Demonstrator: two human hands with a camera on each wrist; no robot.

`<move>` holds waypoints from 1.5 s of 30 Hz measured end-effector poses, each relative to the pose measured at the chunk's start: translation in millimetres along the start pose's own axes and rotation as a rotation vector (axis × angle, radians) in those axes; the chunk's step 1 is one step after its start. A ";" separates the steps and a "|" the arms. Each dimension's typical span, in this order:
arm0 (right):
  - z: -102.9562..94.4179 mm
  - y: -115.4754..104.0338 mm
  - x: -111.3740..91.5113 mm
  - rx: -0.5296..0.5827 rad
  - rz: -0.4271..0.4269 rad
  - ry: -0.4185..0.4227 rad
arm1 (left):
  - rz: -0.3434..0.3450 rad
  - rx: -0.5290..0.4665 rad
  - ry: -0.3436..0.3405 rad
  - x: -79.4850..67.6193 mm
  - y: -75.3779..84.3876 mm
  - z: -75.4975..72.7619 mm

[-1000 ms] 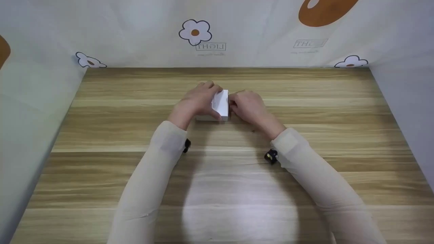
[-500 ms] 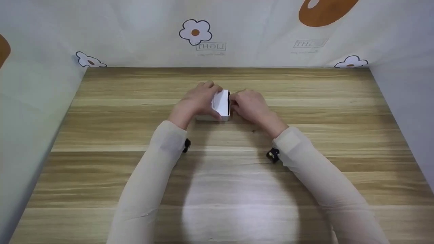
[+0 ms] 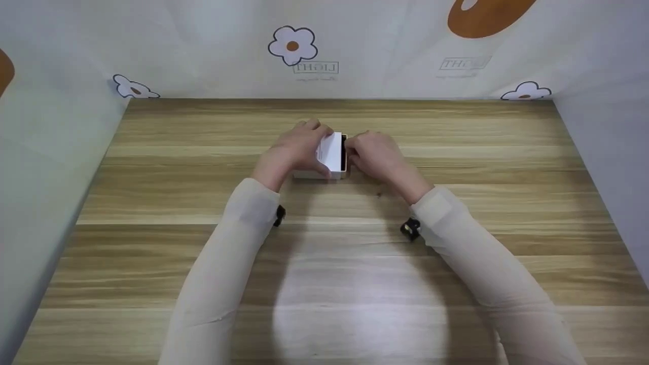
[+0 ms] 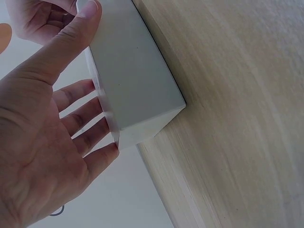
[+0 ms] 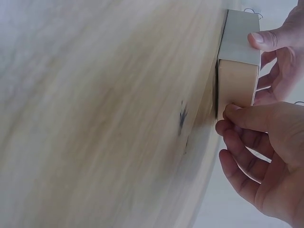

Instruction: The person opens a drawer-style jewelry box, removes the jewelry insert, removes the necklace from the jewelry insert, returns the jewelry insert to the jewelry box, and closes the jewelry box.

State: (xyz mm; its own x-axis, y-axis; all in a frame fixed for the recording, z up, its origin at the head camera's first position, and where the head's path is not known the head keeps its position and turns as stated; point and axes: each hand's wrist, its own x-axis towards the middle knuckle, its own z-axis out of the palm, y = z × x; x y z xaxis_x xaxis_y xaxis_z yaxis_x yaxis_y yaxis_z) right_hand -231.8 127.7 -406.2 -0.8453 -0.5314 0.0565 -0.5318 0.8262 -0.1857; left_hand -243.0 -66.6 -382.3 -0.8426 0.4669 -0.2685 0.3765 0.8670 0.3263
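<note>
A small white box (image 3: 332,149) lies flat on the wooden table. My left hand (image 3: 300,146) grips its outer sleeve from the left, thumb on the near side and fingers over the far side. An inner tray (image 5: 237,81) with a tan end sticks out a little from the sleeve's right end, and a dark strip shows inside its top edge in the head view. At that end my right hand (image 3: 374,154) pinches the tray between thumb and index finger, the other fingers loosely curled. The left wrist view shows the sleeve's plain pale side (image 4: 137,71). The tray's contents are hidden.
The wood-grain table (image 3: 355,284) stretches around the box, with a small dark mark (image 3: 379,194) near my right wrist. Pale curtains (image 3: 213,45) with flower prints hang at the back and both sides. A small black device (image 3: 410,229) sits at my right wrist.
The inner tray has slid slightly out to the right from the sleeve, drawn by my right hand, which has shifted a little rightward. My left hand and the sleeve have stayed in place.
</note>
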 end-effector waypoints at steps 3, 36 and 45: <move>-0.3 0.9 -0.4 0.002 0.001 0.003 | 0.000 -0.001 0.001 0.6 0.0 -0.2; -4.3 9.8 -6.9 0.033 0.037 -0.045 | -0.004 -0.028 -0.002 -0.9 0.6 -0.9; -3.5 11.6 -8.5 0.042 0.031 -0.022 | -0.009 -0.039 -0.002 -0.9 0.5 -1.0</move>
State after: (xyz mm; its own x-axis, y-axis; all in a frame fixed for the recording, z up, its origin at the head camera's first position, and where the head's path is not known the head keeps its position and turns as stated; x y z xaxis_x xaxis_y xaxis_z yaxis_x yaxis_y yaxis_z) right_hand -230.9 142.4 -405.4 -0.8596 -0.5102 0.0286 -0.5026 0.8340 -0.2277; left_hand -242.4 -66.7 -381.0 -0.8450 0.4597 -0.2732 0.3539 0.8638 0.3587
